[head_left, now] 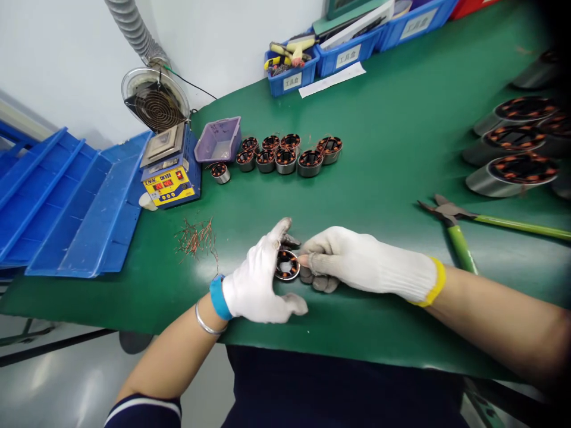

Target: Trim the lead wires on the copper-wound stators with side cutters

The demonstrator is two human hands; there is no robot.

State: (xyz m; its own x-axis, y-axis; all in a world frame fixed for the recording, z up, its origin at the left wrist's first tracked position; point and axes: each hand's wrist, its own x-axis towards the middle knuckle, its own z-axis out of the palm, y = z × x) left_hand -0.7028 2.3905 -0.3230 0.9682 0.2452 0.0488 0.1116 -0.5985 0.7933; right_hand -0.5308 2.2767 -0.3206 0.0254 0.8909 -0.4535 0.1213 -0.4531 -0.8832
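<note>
Wound stator (282, 273) sits near the tabletop (379, 336) front. Left hand (261, 285) cups its side, thumb apart, presumably steadying it; right hand (330, 261) has its grip pinched together at the rim, contents unclear

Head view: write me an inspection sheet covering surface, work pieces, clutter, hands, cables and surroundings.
Surface: glossy green workbench top.
Work pieces: small silver-rimmed ring with copper windings, near the front edge; similar round metal parts further back; larger ones, blurred, at right.
Clutter: tangle of thin copper wires; white paper strip; metal cutters with green handles.
Hands: white-gloved left hand around the ring; white-gloved right hand with yellow cuff, fingers at the ring's right edge; grip cannot be told.
Cables: thin dark cable by the white wall.
Surroundings: blue-and-yellow box-shaped unit with red displays; round metal fan under a grey corrugated hose; purple plastic tray; labelled blue plastic bins.
</note>
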